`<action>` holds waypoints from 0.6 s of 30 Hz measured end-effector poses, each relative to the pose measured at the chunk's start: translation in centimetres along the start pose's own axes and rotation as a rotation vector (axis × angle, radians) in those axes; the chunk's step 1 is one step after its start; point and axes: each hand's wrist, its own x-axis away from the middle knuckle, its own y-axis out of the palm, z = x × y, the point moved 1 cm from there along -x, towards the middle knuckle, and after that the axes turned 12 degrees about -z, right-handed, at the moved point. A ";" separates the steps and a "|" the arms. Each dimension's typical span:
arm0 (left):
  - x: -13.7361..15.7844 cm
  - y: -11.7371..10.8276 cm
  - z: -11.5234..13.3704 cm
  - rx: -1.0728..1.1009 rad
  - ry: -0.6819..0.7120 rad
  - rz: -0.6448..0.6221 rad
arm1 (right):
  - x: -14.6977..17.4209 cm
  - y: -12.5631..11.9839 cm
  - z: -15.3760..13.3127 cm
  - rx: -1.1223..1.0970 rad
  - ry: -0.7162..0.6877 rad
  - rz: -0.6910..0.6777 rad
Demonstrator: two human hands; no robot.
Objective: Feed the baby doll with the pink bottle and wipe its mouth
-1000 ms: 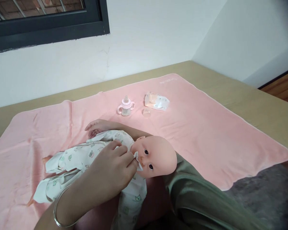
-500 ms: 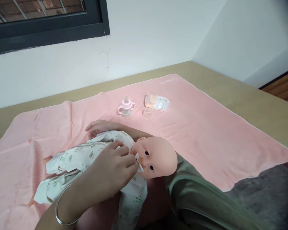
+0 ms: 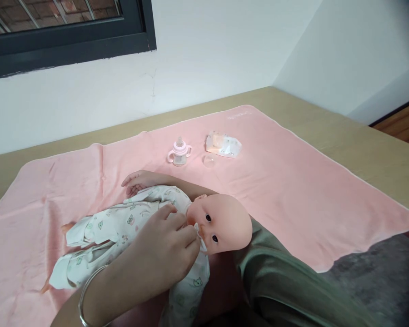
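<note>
A bald baby doll (image 3: 228, 222) in a white printed sleepsuit (image 3: 132, 218) lies face up, its head by the green fabric of my clothing. My left hand (image 3: 167, 245), with a silver bangle on the wrist, is closed on a small white cloth (image 3: 200, 237) and presses it to the doll's mouth. Most of the cloth is hidden under my fingers. My right arm passes behind the doll's neck. Beyond its sleeve, my right hand (image 3: 139, 181) rests with loosely bent, mostly outstretched fingers, partly covered by the doll's arm.
A pink blanket (image 3: 293, 190) covers much of the tan surface (image 3: 313, 118). On it, beyond the doll, stand a pink-handled baby bottle (image 3: 179, 153), a small clear cap (image 3: 209, 161) and a white printed packet (image 3: 224, 145). A white wall and dark window frame rise behind.
My left hand has shifted slightly right and down at the doll's mouth, and the cloth has moved with it. My right hand and the doll stay in place.
</note>
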 end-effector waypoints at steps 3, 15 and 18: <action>0.0 0.0 -0.2 0.071 0.019 -0.032 | -0.1 -0.1 0.2 -0.009 -0.008 -0.004; 0.1 0.1 -0.4 0.046 0.032 -0.043 | 0.4 0.5 -0.4 -0.007 0.004 -0.005; 0.1 0.2 -0.6 0.024 0.021 -0.027 | 0.6 0.5 -0.5 -0.034 0.009 0.003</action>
